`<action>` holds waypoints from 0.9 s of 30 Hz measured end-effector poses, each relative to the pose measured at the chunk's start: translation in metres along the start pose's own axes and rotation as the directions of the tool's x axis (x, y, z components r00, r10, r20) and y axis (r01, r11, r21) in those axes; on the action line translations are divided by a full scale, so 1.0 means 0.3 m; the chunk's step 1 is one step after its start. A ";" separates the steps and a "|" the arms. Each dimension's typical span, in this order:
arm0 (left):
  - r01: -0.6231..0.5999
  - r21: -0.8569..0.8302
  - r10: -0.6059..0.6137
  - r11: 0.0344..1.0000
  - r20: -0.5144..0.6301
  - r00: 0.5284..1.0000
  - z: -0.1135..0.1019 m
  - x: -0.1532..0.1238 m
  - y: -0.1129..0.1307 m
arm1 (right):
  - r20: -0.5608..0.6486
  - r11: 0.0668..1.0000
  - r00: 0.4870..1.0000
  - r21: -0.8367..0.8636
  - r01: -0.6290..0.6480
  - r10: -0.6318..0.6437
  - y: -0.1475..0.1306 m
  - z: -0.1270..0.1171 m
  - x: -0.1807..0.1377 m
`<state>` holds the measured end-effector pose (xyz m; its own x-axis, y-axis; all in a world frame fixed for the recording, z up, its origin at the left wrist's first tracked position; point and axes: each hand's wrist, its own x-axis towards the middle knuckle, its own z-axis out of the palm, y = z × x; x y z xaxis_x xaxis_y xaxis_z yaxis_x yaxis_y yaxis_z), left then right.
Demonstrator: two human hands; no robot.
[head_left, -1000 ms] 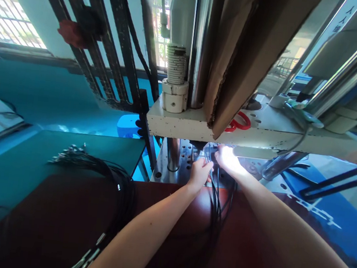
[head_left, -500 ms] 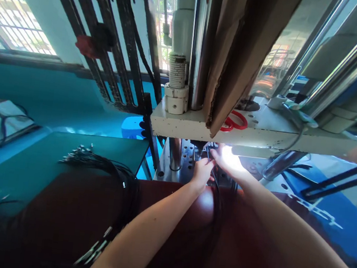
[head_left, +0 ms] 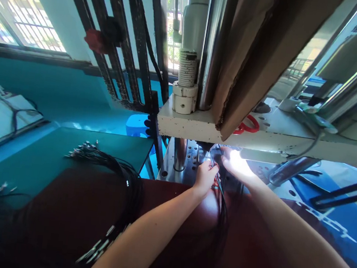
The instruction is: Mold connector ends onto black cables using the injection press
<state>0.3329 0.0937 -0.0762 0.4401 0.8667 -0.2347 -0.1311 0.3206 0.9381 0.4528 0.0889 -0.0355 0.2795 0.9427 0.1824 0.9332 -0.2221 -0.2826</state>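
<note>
Under the press plate [head_left: 198, 130], glare perhaps hides right hand [head_left: 237, 166] gripping cables [head_left: 221, 195]

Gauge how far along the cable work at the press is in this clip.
Done: cannot tell. In hand: left hand and right hand hold black cables at the lit press bed. Left: a large cable bundle lies on the green table.

Two bare forearms, no sleeves seen, possibly dark clothing below

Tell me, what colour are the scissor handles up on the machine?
Red. The scissor handles lie on the machine's white plate, seen in the head view.
</note>
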 end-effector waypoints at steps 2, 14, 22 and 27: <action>-0.023 -0.017 0.023 1.000 0.003 1.000 -0.002 -0.001 -0.005 | 0.015 1.000 1.000 0.010 -0.002 0.002 -0.009 0.007 0.012; -0.053 -0.025 0.053 0.998 0.016 0.998 -0.011 -0.005 0.001 | 0.092 0.951 0.978 0.234 -0.204 0.188 0.049 0.034 0.048; -0.069 -0.015 0.070 0.997 0.016 0.997 -0.007 -0.002 -0.008 | 0.162 0.871 0.954 0.391 -0.298 0.253 -0.011 -0.005 0.044; -0.063 -0.023 0.064 0.998 0.020 0.998 -0.010 -0.005 -0.005 | 0.189 0.845 0.953 0.444 -0.299 0.238 -0.040 -0.023 0.034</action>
<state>0.3297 0.0932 -0.0782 0.4487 0.8775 -0.1694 -0.1789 0.2740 0.9450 0.4462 0.0995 -0.0236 0.4461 0.8921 -0.0715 0.6043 -0.3592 -0.7112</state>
